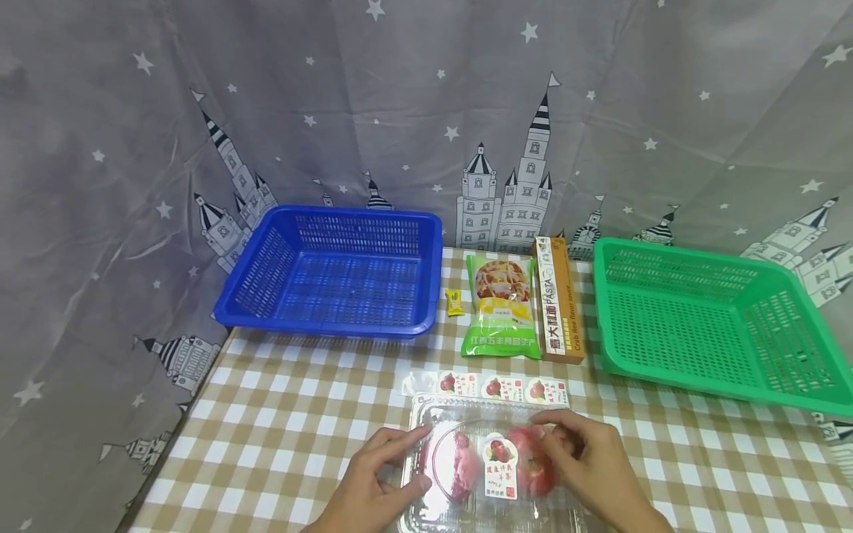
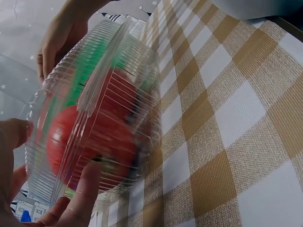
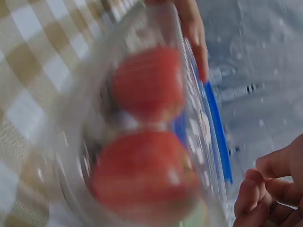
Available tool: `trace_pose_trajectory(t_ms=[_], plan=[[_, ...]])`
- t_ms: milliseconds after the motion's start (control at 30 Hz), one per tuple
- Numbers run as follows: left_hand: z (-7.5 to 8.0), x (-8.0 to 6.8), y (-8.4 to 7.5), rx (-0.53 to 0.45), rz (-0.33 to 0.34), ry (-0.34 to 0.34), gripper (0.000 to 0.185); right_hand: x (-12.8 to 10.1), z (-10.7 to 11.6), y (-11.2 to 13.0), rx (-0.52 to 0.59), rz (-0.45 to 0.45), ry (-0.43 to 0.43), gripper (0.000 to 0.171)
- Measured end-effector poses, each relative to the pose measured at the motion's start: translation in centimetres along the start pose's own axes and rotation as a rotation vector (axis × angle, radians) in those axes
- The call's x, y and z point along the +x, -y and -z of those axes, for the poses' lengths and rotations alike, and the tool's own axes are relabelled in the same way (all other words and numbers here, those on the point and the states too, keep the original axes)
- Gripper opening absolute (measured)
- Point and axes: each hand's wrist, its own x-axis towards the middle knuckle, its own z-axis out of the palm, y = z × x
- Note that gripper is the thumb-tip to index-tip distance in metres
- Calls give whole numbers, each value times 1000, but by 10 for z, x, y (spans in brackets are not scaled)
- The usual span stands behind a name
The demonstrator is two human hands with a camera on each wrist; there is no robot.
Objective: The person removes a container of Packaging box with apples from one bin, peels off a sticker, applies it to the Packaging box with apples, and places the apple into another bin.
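Checked cloth, clear box, head view adds pasta

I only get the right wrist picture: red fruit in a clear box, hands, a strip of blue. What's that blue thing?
Observer: The head view shows it whole: a blue basket.
Visitor: Is there another one?
Observer: Yes, a green basket on the head view's right.
Visitor: Does anything lie just beyond the fruit box?
Observer: A strip of stickers with red fruit pictures, along the far side of the clear box.
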Motion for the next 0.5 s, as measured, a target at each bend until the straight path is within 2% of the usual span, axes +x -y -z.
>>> trace_pose_trajectory(t_ms=[67, 133, 233, 300, 400, 500], plan=[[0, 0, 0, -15, 2, -1, 54, 5, 9, -7, 0, -81, -39, 7], [0, 1, 0, -23, 0, -4, 57, 10, 18, -15, 51, -178, -69, 12], [0, 1, 0, -3, -7, -19, 56, 17, 35, -28, 210, -356, -94, 26], [0, 1, 0, 10, -38, -22, 55, 19, 46, -36, 358, -458, -102, 33], [1, 0, -1, 14, -41, -21, 54, 20, 61, -48, 577, -516, -77, 36], [1, 0, -2, 17, -35, -25, 54, 19, 74, -57, 787, -507, -33, 37]])
